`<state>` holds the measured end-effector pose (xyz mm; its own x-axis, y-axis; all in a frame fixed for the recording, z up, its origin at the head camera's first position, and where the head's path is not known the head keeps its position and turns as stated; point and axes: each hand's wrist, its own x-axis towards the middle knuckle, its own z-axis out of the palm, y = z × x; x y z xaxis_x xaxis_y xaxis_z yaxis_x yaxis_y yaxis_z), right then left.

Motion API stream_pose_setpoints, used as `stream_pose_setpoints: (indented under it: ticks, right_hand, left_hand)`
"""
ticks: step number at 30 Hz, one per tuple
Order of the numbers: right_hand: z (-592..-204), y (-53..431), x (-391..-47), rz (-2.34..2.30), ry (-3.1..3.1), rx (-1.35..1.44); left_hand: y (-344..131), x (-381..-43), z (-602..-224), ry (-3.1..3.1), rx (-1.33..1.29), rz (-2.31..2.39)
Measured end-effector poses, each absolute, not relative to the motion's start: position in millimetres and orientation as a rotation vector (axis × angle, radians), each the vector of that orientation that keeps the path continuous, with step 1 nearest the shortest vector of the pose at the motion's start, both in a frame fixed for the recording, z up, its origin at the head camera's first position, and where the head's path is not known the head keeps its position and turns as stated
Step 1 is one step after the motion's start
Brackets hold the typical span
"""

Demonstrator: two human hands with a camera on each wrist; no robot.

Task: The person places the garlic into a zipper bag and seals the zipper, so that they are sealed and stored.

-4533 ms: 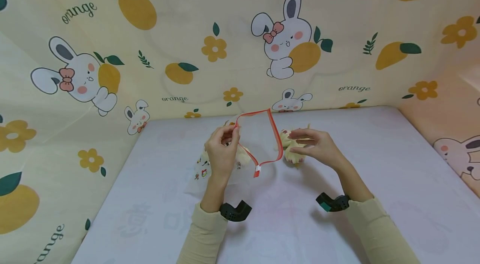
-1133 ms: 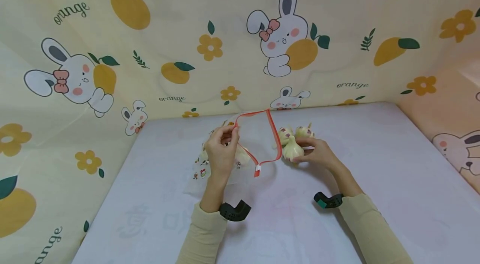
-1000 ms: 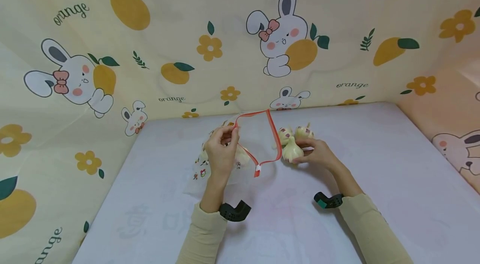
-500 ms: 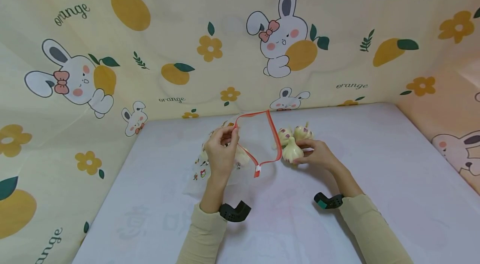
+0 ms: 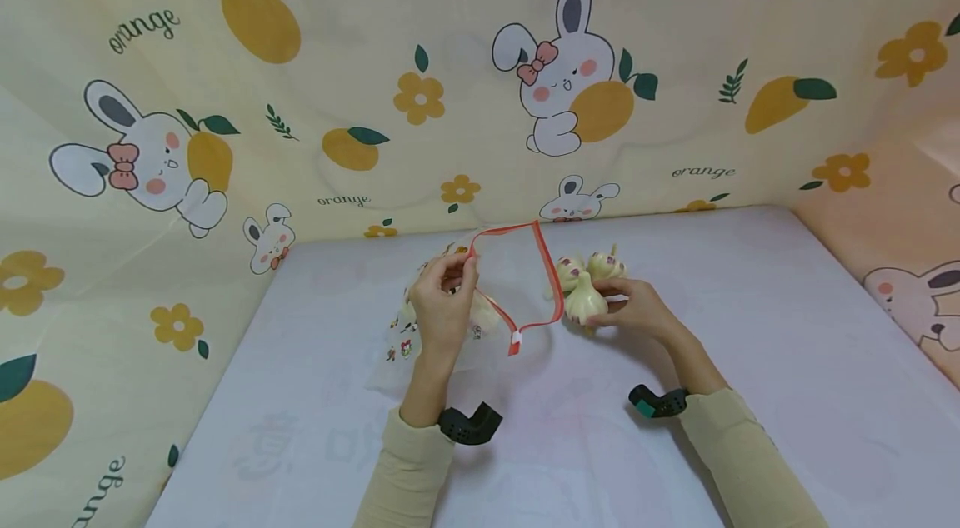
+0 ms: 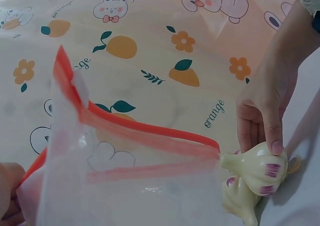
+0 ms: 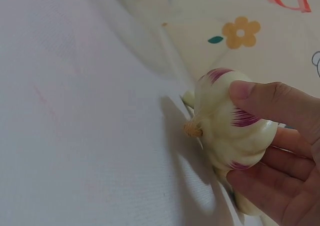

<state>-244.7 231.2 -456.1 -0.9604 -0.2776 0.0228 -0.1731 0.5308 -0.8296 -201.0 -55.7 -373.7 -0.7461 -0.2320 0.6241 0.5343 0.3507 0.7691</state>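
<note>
My left hand [image 5: 444,303] pinches the rim of a clear zip bag [image 5: 393,374] printed with small cartoon figures. The bag's orange-red zip edge [image 5: 552,271] gapes toward the right, and its slider [image 5: 515,341] hangs at the near corner. A pale rounded thing [image 5: 486,313] shows in the bag, partly covered by my hand. On the right, my right hand [image 5: 643,310] holds a garlic bulb [image 5: 584,305] between thumb and fingers; purple streaks mark this garlic [image 7: 227,123] in the right wrist view. Two more garlic bulbs [image 5: 606,265] sit just behind it.
A white-covered table [image 5: 750,328] lies under everything. Behind it hangs a cream cloth [image 5: 465,28] printed with rabbits and oranges. Each wrist wears a black camera [image 5: 471,424].
Since the earliest frame, my right hand has come down slightly and now grips one garlic bulb, which stands stem up. My left hand and the bag stay put. Over the last second, almost nothing moves.
</note>
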Motion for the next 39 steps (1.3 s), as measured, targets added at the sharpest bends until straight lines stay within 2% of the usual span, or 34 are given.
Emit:
stream_pose_setpoints:
  ticks: [39]
  right_hand:
    - [-418.8,237.8,-237.7,-1.449,2.702,-0.453]
  left_hand:
    - [-56.3,-199.6,-372.4,-1.932,-0.268,-1.454]
